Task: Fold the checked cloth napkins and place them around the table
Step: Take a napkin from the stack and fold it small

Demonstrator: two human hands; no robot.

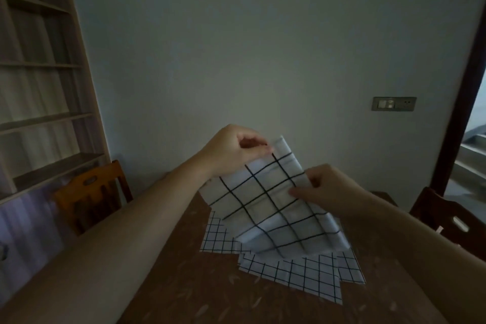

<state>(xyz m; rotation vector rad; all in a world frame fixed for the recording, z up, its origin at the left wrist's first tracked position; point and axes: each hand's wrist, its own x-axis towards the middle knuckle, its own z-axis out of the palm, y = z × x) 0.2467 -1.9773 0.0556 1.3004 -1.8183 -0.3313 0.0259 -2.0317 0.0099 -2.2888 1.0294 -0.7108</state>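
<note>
A white napkin (273, 205) with a black check hangs in the air above the brown table (200, 292). My left hand (231, 150) pinches its top corner between thumb and fingers. My right hand (328, 189) grips its right edge a little lower. Under it, several more checked napkins (297, 273) lie flat and overlapping on the table, partly hidden by the raised one.
An orange wooden chair (92, 194) stands at the table's left side and a dark chair (447, 218) at the right. Open shelves (44, 113) fill the left wall. A plain wall with a switch plate (394, 104) lies straight ahead, with a doorway at the far right.
</note>
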